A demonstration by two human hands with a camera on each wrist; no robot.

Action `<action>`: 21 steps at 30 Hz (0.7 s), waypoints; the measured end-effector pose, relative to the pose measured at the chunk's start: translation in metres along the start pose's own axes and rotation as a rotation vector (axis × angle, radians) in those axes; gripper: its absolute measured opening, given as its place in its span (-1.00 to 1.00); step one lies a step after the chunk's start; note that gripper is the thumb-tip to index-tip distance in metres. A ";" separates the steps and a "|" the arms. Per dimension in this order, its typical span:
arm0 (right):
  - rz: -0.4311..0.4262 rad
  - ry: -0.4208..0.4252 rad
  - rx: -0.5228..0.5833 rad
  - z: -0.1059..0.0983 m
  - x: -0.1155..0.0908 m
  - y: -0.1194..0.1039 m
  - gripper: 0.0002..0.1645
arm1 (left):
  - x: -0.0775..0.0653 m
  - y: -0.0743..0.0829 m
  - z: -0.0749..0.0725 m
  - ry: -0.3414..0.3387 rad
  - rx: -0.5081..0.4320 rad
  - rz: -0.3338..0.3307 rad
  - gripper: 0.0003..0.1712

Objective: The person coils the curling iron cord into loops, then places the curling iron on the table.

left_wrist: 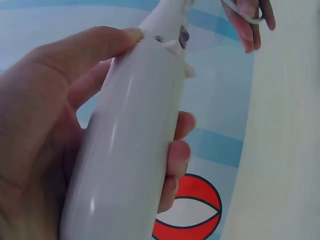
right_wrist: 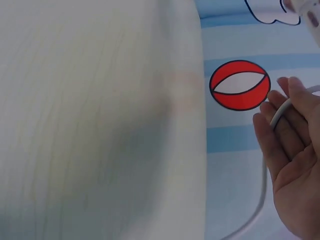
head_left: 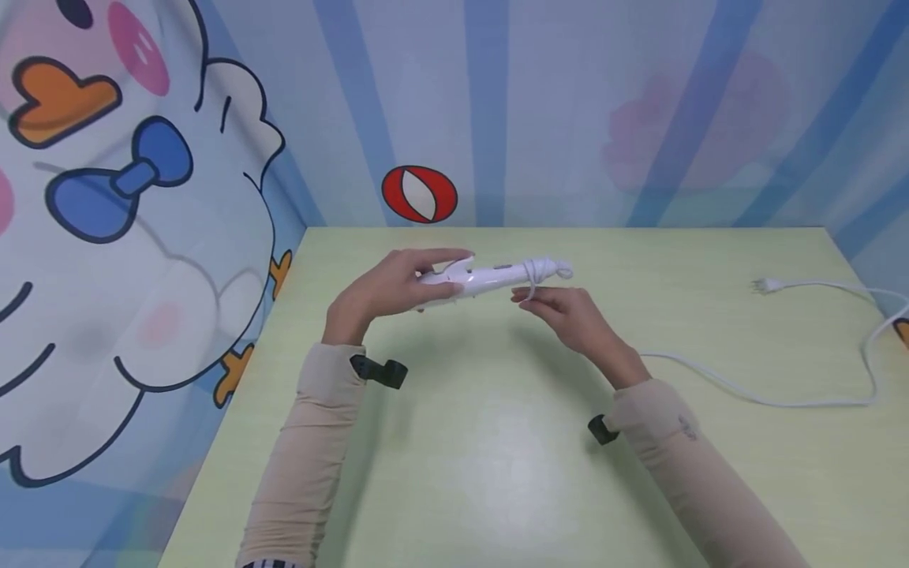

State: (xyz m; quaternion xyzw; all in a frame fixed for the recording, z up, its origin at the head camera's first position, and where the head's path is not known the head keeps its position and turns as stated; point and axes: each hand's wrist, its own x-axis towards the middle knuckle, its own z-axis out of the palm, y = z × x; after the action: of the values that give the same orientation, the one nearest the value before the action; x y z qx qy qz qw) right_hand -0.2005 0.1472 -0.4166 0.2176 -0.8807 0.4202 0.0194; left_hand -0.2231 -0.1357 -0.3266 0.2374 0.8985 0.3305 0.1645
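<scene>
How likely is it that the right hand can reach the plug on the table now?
Probably yes: nothing stands between the right hand and the plug on the table. However, the hand holds the cord, so it may need to release it first.

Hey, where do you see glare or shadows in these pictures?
Head view: a pale glare patch on the table, low and near the middle, plus soft-edged shadows; left wrist view: bright streaks along the white appliance; right wrist view: a broad, blurry-edged shadow across the table.
</scene>
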 end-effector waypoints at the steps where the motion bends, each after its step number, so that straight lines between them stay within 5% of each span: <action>1: -0.005 0.001 -0.007 0.000 0.000 0.002 -0.72 | -0.001 0.002 0.000 -0.007 -0.001 0.008 -0.44; 9: 0.122 -0.028 -0.004 -0.021 0.003 0.010 -0.78 | -0.006 0.023 -0.003 -0.057 0.157 0.084 -0.40; 16: -0.129 -0.111 -0.139 -0.043 0.016 0.006 -0.71 | -0.010 0.030 -0.004 -0.079 0.203 0.098 -0.40; 21: -0.060 -0.193 -0.174 -0.054 0.023 -0.005 -0.73 | -0.013 0.035 -0.003 -0.107 0.259 0.086 -0.40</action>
State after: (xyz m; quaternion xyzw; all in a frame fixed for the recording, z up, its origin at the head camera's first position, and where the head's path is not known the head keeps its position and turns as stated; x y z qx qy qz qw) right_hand -0.2275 0.1760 -0.3727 0.2810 -0.9047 0.3184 -0.0341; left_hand -0.2022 -0.1210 -0.2990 0.3122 0.9126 0.2056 0.1657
